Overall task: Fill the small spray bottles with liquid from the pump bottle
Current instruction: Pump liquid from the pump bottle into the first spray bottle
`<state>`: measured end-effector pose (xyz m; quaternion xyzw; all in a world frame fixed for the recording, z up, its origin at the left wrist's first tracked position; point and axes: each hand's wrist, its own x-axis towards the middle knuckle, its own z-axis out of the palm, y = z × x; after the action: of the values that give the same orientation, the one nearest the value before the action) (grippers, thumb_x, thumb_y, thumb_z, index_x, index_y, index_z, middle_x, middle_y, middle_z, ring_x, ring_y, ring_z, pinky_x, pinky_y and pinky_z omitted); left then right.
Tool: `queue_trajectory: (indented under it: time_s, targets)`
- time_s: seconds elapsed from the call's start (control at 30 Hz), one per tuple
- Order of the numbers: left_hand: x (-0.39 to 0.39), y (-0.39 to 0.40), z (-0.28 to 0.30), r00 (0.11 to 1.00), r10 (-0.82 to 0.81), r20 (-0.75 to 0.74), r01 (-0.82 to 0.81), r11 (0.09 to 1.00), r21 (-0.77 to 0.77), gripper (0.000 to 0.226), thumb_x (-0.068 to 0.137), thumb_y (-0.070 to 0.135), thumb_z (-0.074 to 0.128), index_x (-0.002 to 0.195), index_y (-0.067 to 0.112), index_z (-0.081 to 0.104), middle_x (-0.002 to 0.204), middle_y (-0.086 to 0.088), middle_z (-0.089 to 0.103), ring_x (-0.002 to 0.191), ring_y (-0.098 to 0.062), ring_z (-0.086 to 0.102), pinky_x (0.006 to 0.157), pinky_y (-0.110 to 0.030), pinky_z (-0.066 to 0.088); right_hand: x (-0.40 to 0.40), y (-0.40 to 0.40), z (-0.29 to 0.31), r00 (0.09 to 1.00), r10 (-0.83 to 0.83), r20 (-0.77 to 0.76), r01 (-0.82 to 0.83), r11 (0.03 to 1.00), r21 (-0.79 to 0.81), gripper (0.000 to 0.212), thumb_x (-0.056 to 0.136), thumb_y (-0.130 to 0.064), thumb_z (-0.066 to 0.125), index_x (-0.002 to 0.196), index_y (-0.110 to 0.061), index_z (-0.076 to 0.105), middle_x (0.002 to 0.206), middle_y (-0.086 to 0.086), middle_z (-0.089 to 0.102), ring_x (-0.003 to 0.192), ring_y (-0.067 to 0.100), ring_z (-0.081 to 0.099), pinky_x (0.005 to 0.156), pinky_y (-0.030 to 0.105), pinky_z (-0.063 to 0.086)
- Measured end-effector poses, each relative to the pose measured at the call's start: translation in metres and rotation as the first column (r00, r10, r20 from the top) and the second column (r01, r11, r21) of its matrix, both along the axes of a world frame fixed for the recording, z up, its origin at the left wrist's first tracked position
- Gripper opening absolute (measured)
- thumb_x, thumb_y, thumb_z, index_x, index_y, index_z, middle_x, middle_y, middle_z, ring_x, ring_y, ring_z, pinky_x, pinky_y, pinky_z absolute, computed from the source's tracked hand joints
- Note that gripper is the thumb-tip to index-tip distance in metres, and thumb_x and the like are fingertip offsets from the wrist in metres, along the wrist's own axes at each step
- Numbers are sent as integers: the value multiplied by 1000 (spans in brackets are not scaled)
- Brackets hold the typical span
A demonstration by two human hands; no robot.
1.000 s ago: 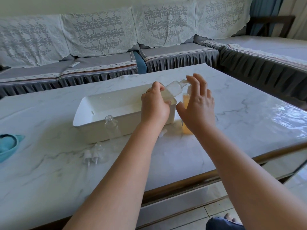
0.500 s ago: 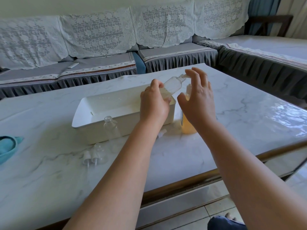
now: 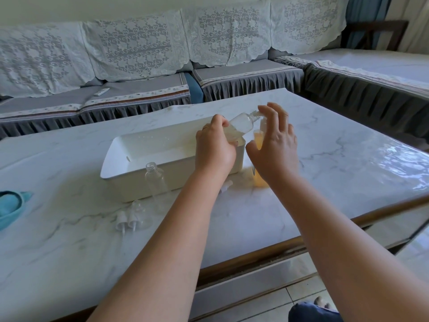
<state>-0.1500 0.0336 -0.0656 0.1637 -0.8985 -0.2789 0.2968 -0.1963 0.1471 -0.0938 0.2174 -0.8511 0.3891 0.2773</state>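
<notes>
i am gripping a small spray bottle (image 3: 241, 125) tilted in my left hand (image 3: 214, 148), its neck meeting the pump bottle (image 3: 259, 145) near the table's (image 3: 348, 163) front edge, while my right hand (image 3: 274, 145) is pressing open-fingered on the pump, and next i am judging a steady press is needed.

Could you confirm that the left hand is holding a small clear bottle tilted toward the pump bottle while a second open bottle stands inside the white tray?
Not quite. The head view shows the second open bottle standing on the table in front of the white tray, not inside it. The rest holds: the left hand holds a small clear bottle tilted toward the pump bottle.
</notes>
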Motion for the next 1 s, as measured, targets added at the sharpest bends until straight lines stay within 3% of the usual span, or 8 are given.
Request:
queue_trajectory:
  time_s: [0.47,1.0]
  targets:
    - [1,1,6,999,-4,-49,4,1000,-7,37,85,18,70,115,19,50,111,-2,60,108,-25,54,79,-27,40,-3,1,17,998,49,-26,-50,998,-46,65,74,-20,56,138,-20,45,148,-2,37,122,28,45,104,40,35]
    - [-2,-3,-1,1000,-9,-14,9,1000,-9,36,82,14,71,112,20,51,110,-3,61,107,-26,54,78,-27,40,-1,1,1,1000,9,-27,-9,1000,-27,65,75,-22,57,138,-26,43,149,-6,37,116,28,48,104,43,36]
